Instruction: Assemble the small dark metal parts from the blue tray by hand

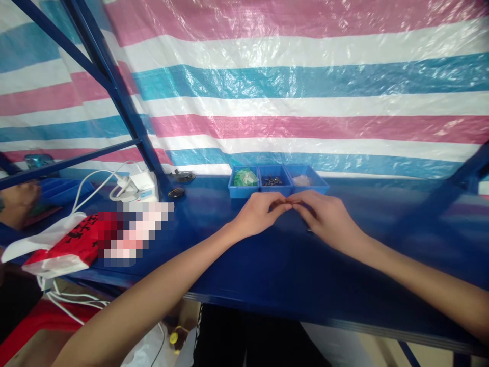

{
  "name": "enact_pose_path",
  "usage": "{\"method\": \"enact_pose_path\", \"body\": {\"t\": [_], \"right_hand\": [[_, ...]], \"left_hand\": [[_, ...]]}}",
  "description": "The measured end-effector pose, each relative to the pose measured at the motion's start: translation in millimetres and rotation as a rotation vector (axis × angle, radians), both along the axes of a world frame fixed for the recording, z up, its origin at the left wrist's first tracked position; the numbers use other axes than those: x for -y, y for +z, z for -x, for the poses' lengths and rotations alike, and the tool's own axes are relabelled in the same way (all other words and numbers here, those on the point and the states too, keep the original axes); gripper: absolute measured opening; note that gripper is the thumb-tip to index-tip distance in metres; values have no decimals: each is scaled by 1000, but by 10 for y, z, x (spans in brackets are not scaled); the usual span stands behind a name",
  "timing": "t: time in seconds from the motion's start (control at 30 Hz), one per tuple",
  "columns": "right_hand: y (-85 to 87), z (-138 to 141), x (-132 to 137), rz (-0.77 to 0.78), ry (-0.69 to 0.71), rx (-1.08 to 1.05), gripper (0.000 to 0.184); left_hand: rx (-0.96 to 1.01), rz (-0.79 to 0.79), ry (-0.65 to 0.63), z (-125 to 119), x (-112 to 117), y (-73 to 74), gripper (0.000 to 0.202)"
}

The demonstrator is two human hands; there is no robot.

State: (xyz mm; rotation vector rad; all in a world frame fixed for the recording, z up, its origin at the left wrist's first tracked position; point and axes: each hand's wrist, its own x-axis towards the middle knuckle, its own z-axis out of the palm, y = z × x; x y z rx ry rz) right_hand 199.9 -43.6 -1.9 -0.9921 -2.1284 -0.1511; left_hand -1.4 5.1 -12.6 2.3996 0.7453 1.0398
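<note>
My left hand (263,211) and my right hand (324,214) meet fingertip to fingertip above the blue table (260,270). Both are pinched closed; whatever lies between the fingertips is too small to make out. Just beyond them stand three joined blue bins. The left bin (231,188) has green and whitish pieces (245,177) in it. Small dark metal-looking parts (272,181) lie in the middle bin (275,190). A pale translucent heap (301,181) sits in the right bin (323,186). Partly hidden under my right hand is a small dark bit (309,231).
To the left are a white power strip (147,183) with plugs and cables, a dark small object (176,192), and a red and white bag (72,239). Another person's hand (19,204) shows at the far left. Blue frame posts (114,92) and a striped sheet (305,81) bound the table.
</note>
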Motion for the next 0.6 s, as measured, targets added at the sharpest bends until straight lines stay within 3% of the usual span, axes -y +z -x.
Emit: {"method": "enact_pose_path", "body": {"t": [0.17, 0.3, 0.6], "right_hand": [[-47, -40, -45, -44, -50, 26, 13], [-71, -47, -53, -25, -82, 58, 16], [85, 48, 25, 282, -110, -145, 23]], "left_hand": [[6, 49, -33, -9, -28, -7, 28], [-7, 0, -13, -10, -11, 6, 32], [-124, -295, 92, 56, 21, -10, 21]]}}
